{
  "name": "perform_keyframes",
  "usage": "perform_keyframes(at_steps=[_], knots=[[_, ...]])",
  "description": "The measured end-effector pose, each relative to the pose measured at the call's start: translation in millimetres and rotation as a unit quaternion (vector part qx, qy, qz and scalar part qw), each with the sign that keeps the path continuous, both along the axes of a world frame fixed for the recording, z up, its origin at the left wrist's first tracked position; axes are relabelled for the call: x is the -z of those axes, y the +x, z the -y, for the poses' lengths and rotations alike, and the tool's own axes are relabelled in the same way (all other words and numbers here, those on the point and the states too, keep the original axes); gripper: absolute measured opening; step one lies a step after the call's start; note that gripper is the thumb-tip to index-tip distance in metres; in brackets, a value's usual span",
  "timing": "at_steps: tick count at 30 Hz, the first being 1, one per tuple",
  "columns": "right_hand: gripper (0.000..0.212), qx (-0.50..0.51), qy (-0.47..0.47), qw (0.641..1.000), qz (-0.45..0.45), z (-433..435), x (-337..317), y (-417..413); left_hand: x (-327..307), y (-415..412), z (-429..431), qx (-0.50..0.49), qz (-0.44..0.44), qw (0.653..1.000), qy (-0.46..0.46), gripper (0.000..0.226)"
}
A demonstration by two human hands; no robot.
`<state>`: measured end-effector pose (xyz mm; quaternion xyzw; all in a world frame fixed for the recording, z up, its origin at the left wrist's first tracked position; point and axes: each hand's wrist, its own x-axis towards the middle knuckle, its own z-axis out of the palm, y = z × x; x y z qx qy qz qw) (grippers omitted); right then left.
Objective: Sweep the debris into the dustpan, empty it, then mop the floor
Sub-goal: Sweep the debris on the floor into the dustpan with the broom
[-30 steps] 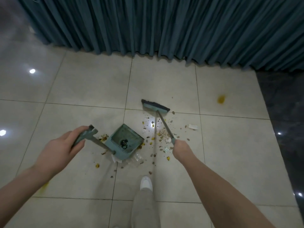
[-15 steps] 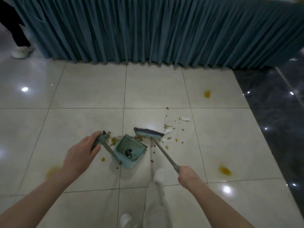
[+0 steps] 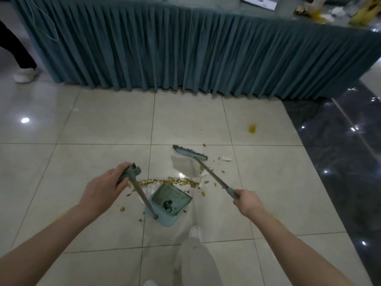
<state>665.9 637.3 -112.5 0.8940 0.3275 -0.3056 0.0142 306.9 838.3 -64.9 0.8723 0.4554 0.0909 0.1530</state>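
Observation:
A teal dustpan (image 3: 172,200) rests on the pale tiled floor with a dark clump inside it. My left hand (image 3: 105,187) grips the top of its long handle. My right hand (image 3: 247,204) holds the broom by its handle end. The broom head (image 3: 189,153) is raised above the floor, beyond the pan and to its right. A line of yellow and brown debris (image 3: 171,181) lies just past the pan's open edge. More crumbs are scattered near the broom head, along with a white scrap (image 3: 226,158).
A table with a pleated teal skirt (image 3: 185,50) blocks the far side. A yellow stain (image 3: 252,128) marks the tile to the right. Dark glossy floor (image 3: 340,151) begins at the right. Another person's leg and white shoe (image 3: 25,74) stand far left. My own leg (image 3: 195,254) is below the pan.
The broom head has swung away from the dustpan's mouth, out to the far right and off the floor. Debris now lies in a line by the pan's edge. The view has tilted up.

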Motion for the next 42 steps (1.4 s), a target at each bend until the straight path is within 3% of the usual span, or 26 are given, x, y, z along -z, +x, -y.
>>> perform_keyframes(at_steps=[13,23,29,42], knots=[[0.026,0.035,0.023,0.999,0.010,-190.2,20.0,188.6,22.7,165.9,-114.5,0.002,-0.016,0.999,-0.044,0.043],[0.031,0.015,-0.017,1.000,0.006,-287.2,78.9,285.3,45.8,242.4,-170.1,-0.008,-0.029,0.999,-0.025,0.042],[0.031,-0.009,-0.044,0.999,-0.006,-254.6,90.3,267.1,45.3,249.0,-159.8,-0.033,-0.021,0.999,-0.029,0.040],[0.036,-0.014,-0.088,0.995,-0.050,-74.1,57.6,151.6,35.7,182.3,-66.4,-0.018,-0.014,0.999,-0.024,0.042]])
